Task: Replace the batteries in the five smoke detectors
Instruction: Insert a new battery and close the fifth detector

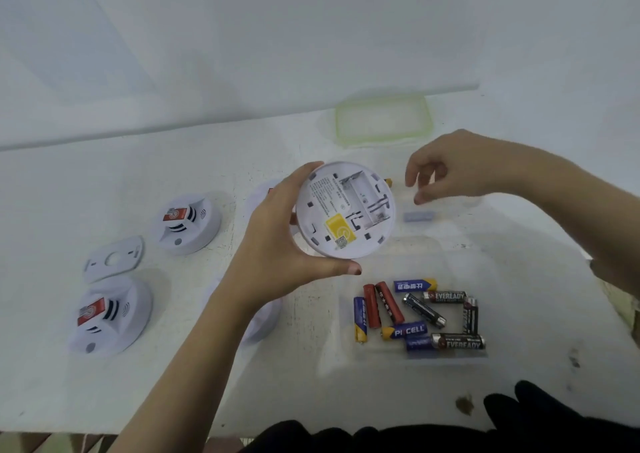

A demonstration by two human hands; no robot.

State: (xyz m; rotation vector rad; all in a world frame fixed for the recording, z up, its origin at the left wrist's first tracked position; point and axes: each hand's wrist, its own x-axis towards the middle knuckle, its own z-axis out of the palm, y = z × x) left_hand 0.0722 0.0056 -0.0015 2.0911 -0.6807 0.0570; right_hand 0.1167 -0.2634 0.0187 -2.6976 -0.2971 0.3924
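Observation:
My left hand (273, 248) grips a round white smoke detector (344, 210), held above the table with its back toward me. Its battery bay is open and empty, and a yellow label sits near its lower edge. My right hand (450, 172) hovers just right of the detector, fingers apart and holding nothing. Several AA batteries (419, 314) lie in a clear tray below the detector. A single battery (419, 216) lies under my right hand. Two detectors (188, 222) (109, 314) with red labels rest at the left, and two more are partly hidden behind my left hand and forearm.
A detached white mounting plate (114, 262) lies between the two left detectors. A clear lid with a green rim (382, 120) sits at the back of the white table (207, 383). The table's far edge meets a white wall. Dark clothing shows at the near edge.

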